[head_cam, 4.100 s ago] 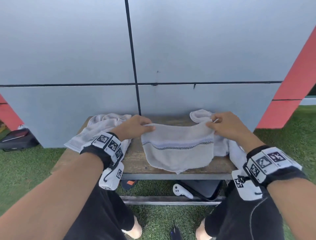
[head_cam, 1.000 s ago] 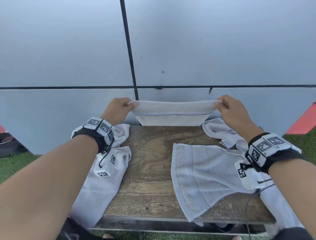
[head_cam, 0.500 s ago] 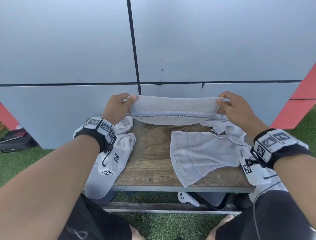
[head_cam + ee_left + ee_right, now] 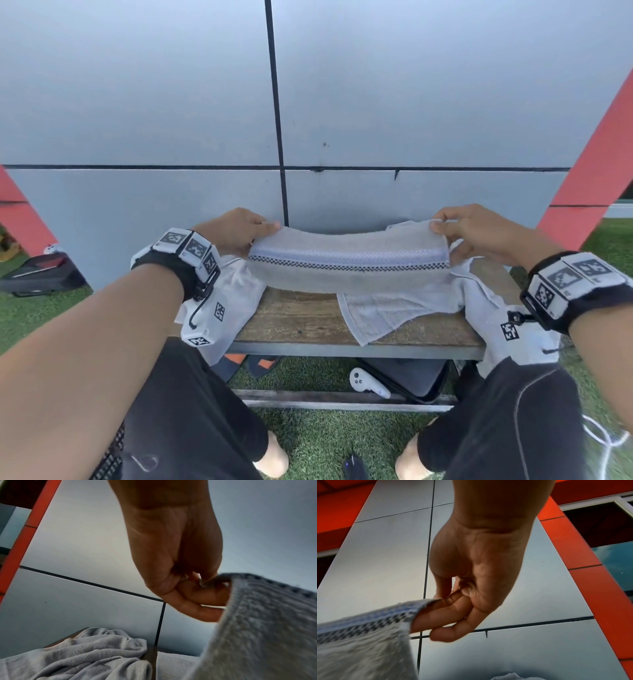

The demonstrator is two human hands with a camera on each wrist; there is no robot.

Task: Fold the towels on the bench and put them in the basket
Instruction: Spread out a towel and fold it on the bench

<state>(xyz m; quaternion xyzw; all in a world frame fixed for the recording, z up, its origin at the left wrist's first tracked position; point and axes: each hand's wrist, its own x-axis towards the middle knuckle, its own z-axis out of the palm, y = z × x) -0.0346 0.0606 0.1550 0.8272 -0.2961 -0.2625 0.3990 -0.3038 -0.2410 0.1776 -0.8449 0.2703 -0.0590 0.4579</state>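
A grey towel (image 4: 349,270) with a blue and checkered band hangs stretched between my hands above the wooden bench (image 4: 294,322). My left hand (image 4: 239,229) pinches its left top corner, and the left wrist view shows the hand (image 4: 197,588) with fingers curled on the towel edge (image 4: 257,615). My right hand (image 4: 469,229) pinches the right corner; the right wrist view shows that hand (image 4: 447,609) on the band (image 4: 385,616). A flat towel (image 4: 383,315) lies on the bench under it. No basket is in view.
Crumpled towels lie at the bench's left end (image 4: 233,291) and right end (image 4: 479,301). A grey panelled wall (image 4: 308,102) stands right behind the bench. Below it, a black case (image 4: 411,377) and a white controller (image 4: 368,382) sit on grass. My knees are close in front.
The held towel has come down and toward me over the last second, from high against the wall to just above the bench. Both hands keep their corners.
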